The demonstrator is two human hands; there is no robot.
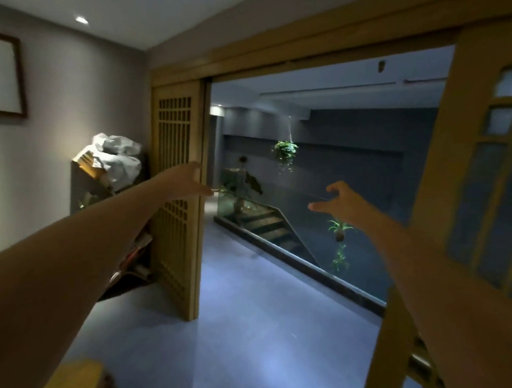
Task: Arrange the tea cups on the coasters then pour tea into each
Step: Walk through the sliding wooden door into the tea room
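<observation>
No tea cup, coaster or teapot is in view. Both my arms stretch forward at chest height toward a wide doorway. My left hand is held out flat with its fingers apart, just in front of the edge of the left wooden lattice door. My right hand hangs in the open doorway with its fingers spread and slightly curled. Neither hand holds anything.
A second wooden door with glass panes stands at the right. A shelf piled with white bags is against the left wall. Beyond the doorway lie a grey floor, a glass railing, stairs going down and hanging plants.
</observation>
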